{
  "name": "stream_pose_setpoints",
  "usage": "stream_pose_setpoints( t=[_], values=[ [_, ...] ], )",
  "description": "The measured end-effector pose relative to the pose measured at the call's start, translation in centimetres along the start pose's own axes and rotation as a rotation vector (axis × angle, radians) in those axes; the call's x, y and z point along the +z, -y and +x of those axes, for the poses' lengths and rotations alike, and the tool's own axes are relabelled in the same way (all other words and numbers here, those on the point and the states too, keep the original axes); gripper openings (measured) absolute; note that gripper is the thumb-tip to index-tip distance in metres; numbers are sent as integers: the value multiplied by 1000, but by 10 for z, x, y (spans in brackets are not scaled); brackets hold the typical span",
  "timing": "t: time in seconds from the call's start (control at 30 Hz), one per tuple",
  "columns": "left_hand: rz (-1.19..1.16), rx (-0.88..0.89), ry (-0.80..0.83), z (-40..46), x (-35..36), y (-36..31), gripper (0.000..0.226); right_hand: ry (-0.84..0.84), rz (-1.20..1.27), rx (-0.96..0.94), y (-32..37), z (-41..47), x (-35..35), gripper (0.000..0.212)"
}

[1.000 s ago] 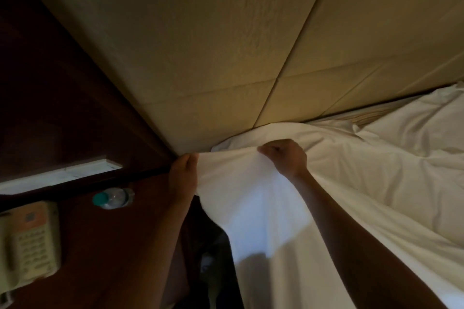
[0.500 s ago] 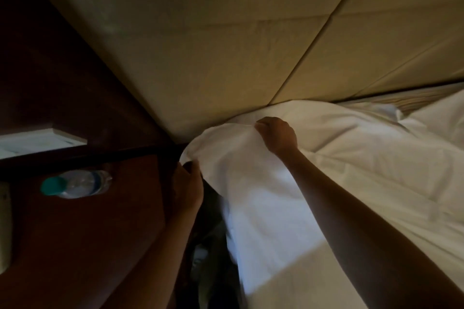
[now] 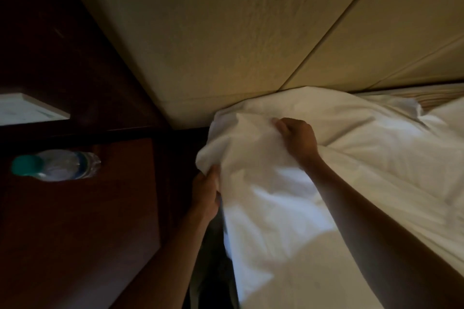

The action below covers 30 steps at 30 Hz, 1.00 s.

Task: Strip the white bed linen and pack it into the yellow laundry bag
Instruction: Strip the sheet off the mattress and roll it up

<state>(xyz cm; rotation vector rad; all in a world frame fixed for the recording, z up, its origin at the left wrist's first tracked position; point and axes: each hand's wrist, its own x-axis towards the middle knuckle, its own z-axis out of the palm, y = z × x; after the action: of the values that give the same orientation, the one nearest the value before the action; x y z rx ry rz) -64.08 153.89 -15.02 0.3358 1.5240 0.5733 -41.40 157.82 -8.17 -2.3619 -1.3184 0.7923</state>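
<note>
The white bed sheet (image 3: 271, 198) covers the head corner of the mattress, bunched and lifted at the corner below the headboard. My left hand (image 3: 207, 193) grips the sheet's edge at the side of the mattress, low by the gap to the nightstand. My right hand (image 3: 297, 137) is curled on top of the corner, clutching a fold of the same sheet. More white linen (image 3: 401, 158) lies rumpled across the bed to the right. A striped strip of bare mattress (image 3: 442, 98) shows at the far right under the headboard. No yellow laundry bag is in view.
A padded beige headboard (image 3: 251, 40) fills the top. A dark wooden nightstand (image 3: 75, 221) stands on the left with a plastic water bottle (image 3: 57, 164) lying on it. A white shelf or lamp edge (image 3: 30, 110) sits above. A dark narrow gap (image 3: 213, 271) separates nightstand and bed.
My left hand has dropped lower along the mattress side, keeping hold of the sheet edge. The right hand stays on the corner, and the sheet corner has bunched up looser. The view shifted right.
</note>
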Motion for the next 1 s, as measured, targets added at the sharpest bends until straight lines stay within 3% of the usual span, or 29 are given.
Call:
stream_pose_setpoints(
  t=[0.07, 0.2, 0.27, 0.33, 0.4, 0.5, 0.57, 0.7, 0.87, 1.0],
  values=[
    [-126, 44, -84, 5, -8, -11, 44, -23, -96, 21, 8, 3, -2, 49],
    [202, 310, -312, 22, -36, -40, 61, -99, -239, -53, 30, 11, -14, 48],
    [241, 420, -376, 26, -46, -51, 74, -134, -275, -132, 44, 19, -19, 46],
    [299, 473, -370, 27, -44, -56, 63, -158, -309, -191, 50, 27, -18, 47],
    [411, 388, -295, 28, -36, -51, 54, -112, -399, -211, 45, 32, -8, 49],
    [435, 175, -246, 30, -31, -38, 84, 22, -471, -221, 24, 29, 13, 49],
    [545, 175, -236, 26, -30, -32, 74, -60, -448, -217, 14, 23, 16, 50],
    [594, 487, 4, 5, -16, -34, 54, -208, -348, -139, -7, 15, 5, 41],
    [861, 877, 319, -6, 21, -34, 63, -236, -371, -254, -22, 0, -5, 40],
    [1195, 952, 381, 4, 51, -30, 74, -195, -303, -71, -9, 3, -21, 28]
  ],
)
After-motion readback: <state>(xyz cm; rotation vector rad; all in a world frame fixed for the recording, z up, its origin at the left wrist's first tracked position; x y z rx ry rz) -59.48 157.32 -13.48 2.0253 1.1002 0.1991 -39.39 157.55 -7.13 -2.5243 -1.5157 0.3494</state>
